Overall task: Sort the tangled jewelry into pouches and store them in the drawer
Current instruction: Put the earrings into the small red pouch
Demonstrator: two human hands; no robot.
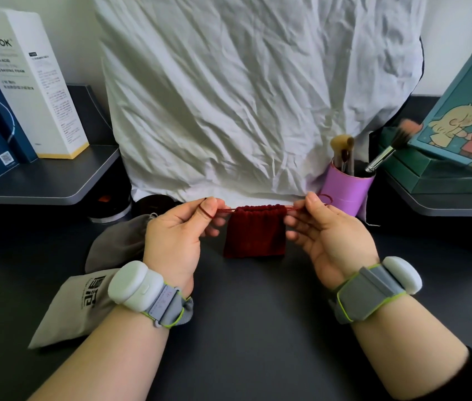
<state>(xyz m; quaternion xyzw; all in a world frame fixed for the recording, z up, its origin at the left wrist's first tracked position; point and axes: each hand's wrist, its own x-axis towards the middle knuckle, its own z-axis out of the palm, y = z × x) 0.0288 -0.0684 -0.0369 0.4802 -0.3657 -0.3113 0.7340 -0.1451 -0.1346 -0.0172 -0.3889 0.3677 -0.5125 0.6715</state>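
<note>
A dark red velvet pouch (255,231) hangs between my hands just above the dark desk, its mouth gathered tight. My left hand (175,235) pinches the red drawstring on the pouch's left side, with the cord looped over the thumb. My right hand (327,235) pinches the drawstring on the right, and a small loop of cord sticks out past the fingers. The cord runs taut between both hands. A grey pouch (116,240) lies behind my left hand, and a pale printed pouch (75,308) lies under my left wrist. No jewelry is visible.
A crumpled white cloth (243,96) covers something tall at the back. A purple cup of makeup brushes (347,186) stands right of the pouch. Boxes (26,82) stand on a left shelf, and a green illustrated box (460,131) sits at right. A dark round jar (113,206) sits back left.
</note>
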